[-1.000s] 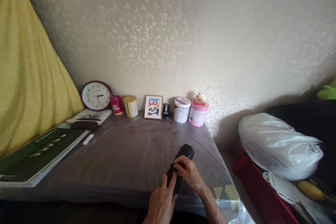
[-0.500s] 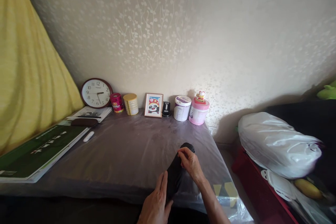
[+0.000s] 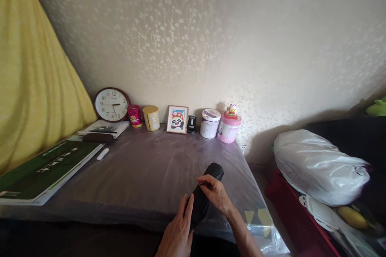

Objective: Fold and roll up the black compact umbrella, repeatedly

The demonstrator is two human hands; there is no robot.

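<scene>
A long black folded umbrella [image 3: 201,209] lies slantwise near the front edge of the table, its rounded far end pointing up and to the right. Along its left side and lower end rests my left hand [image 3: 179,225], holding it, with the fingers fairly straight. My right hand [image 3: 215,194] is over the upper half, thumb and forefinger pinched together on the black fabric. What exactly sits between those fingertips is too small to make out.
On the plastic-covered table [image 3: 144,168], a clock [image 3: 111,104], tins, a framed panda picture [image 3: 177,120] and tubs [image 3: 210,124] line the wall. A green book [image 3: 51,168] lies left, near a white oval object [image 3: 103,154]. Right of the table is a white plastic bag [image 3: 316,164].
My right hand has slid down and left along the umbrella, away from its far end, which now shows more. My left hand has barely shifted. The camera view moved slightly.
</scene>
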